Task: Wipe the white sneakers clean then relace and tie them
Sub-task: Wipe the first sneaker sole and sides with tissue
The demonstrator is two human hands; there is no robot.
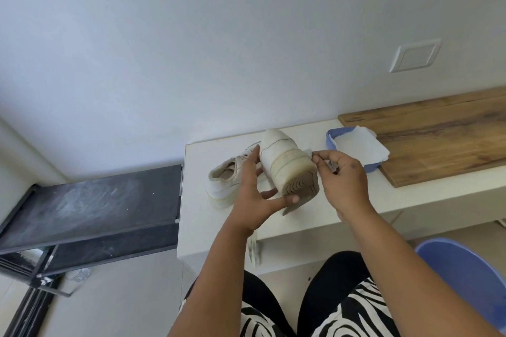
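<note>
One sneaker point(287, 167) stands held on the counter point(410, 200), the other sneaker point(221, 186) left, tub point(332, 139) right.

Both forearms are seen bare, with no sleeves reaching the wrists of the left hand point(253, 194) or right hand point(343, 180). Black leggings point(328, 290) are worn beneath a black-and-white zebra-striped garment point(353, 317).
</note>
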